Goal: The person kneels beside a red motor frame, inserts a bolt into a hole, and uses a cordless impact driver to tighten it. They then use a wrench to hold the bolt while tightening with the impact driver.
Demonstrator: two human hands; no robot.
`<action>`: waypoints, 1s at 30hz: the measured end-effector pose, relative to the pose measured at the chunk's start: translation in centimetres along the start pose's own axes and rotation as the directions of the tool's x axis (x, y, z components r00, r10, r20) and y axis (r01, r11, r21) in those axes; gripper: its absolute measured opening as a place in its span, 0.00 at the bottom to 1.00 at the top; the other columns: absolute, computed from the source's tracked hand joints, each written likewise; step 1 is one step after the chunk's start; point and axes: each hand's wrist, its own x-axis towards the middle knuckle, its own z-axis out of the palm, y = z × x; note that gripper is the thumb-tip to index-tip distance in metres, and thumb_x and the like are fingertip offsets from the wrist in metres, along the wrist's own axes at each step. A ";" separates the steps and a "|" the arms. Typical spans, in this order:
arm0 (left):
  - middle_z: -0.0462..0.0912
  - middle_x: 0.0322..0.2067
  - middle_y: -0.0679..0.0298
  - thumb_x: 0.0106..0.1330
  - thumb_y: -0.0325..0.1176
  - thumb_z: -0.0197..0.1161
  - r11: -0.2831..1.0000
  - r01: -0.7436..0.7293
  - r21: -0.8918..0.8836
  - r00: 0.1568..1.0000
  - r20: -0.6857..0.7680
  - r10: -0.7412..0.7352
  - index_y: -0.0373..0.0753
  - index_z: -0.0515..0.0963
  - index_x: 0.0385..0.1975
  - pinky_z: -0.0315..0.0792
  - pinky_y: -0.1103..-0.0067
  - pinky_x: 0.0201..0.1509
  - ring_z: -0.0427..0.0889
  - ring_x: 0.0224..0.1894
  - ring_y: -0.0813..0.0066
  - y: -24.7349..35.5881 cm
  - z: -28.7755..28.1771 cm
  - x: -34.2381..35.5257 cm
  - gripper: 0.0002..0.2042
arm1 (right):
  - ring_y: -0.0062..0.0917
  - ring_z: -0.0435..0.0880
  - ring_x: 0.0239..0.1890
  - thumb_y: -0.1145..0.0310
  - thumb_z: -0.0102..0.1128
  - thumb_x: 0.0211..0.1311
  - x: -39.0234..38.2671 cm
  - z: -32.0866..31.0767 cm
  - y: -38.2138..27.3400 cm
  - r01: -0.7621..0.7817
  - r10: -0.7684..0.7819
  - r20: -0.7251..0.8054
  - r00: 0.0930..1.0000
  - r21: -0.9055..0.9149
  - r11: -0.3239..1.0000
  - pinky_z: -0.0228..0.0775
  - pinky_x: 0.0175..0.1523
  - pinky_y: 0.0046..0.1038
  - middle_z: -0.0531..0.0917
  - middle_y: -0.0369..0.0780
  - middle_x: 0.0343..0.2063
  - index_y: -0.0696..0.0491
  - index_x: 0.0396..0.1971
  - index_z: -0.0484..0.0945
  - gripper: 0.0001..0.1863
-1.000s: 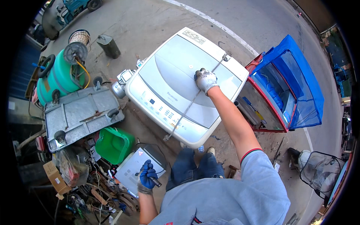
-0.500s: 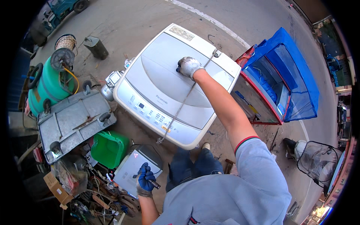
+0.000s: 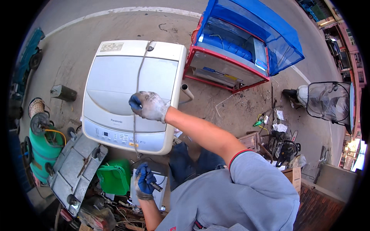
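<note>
Right hand (image 3: pixel 148 107): fingers curled over the cord (image 3: pixel 139 71); whether they pinched it, I couldn't tell!
Left hand (image 3: pixel 144 181): closed round a dark tool (image 3: pixel 156 186), low by the waist.
Cord: ran front to back across the washing machine (image 3: pixel 110 79), right hand much the nearer.
Washing machine: upright on the ground (image 3: pixel 206 102), ahead and leftward.
Surroundings: green bin (image 3: pixel 113 179) near left (crowded corner, that), red-framed cart (image 3: pixel 219 63) beyond, rightward.
</note>
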 end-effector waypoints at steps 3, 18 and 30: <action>0.78 0.30 0.62 0.68 0.32 0.58 0.951 0.165 0.263 0.969 0.138 -0.207 0.32 0.73 0.51 0.63 0.87 0.21 0.68 0.22 0.82 -2.6 6.9 3.5 0.15 | 0.40 0.81 0.38 0.67 0.61 0.54 -13.4 -4.3 1.8 0.035 -0.023 -0.072 0.997 0.163 0.986 0.74 0.45 0.36 0.81 0.46 0.35 0.54 0.38 0.78 0.12; 0.73 0.31 0.62 0.67 0.28 0.56 0.312 0.389 0.867 0.524 0.070 -0.849 0.26 0.72 0.43 0.60 0.90 0.22 0.64 0.22 0.84 -44.8 36.8 14.7 0.11 | 0.34 0.83 0.32 0.60 0.65 0.50 -49.7 -33.3 20.6 -0.394 0.205 -0.591 0.780 -0.210 0.895 0.75 0.36 0.36 0.81 0.42 0.36 0.49 0.46 0.78 0.22; 0.81 0.35 0.57 0.65 0.33 0.63 -0.054 0.284 0.957 0.214 -0.118 -0.970 0.26 0.75 0.46 0.69 0.87 0.22 0.76 0.24 0.81 -73.1 55.0 22.3 0.16 | 0.39 0.83 0.35 0.74 0.66 0.45 -62.6 -53.7 34.7 -0.391 0.589 -0.700 0.405 0.449 0.803 0.75 0.41 0.35 0.82 0.45 0.32 0.58 0.37 0.81 0.15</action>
